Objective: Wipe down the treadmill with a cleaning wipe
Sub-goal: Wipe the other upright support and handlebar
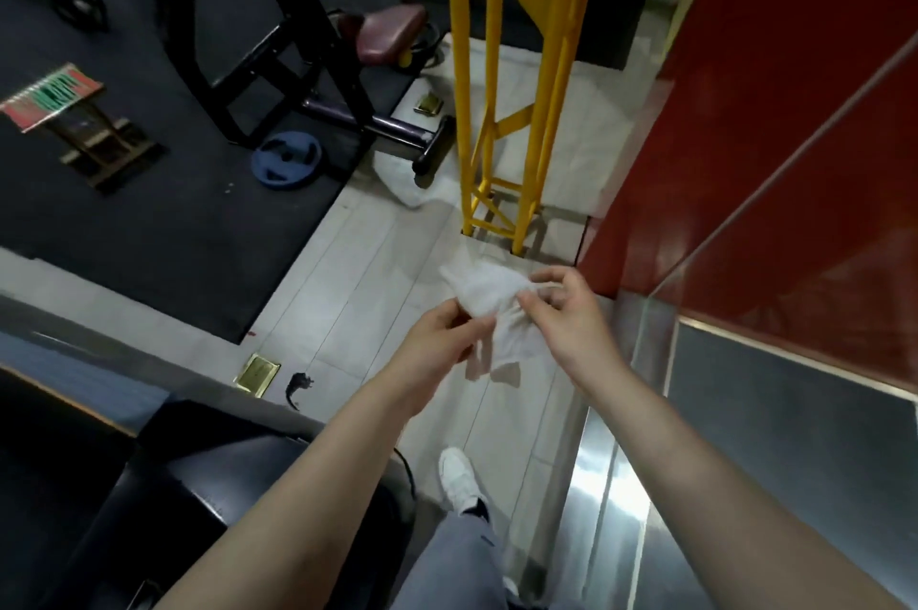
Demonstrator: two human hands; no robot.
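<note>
Wipe (489, 306) held mid-air between both hands: left hand (439, 341) pinches lower edge, right hand (566, 311) pinches upper. Treadmill (164, 475) lies lower-left, nearer left hand.

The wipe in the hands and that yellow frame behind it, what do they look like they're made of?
The cleaning wipe looks like thin nonwoven fabric or paper, matte white: it crumples and droops limply, slightly see-through at the lower edge. The yellow frame looks like painted metal: straight bars with diagonal braces and a slight sheen.
</note>
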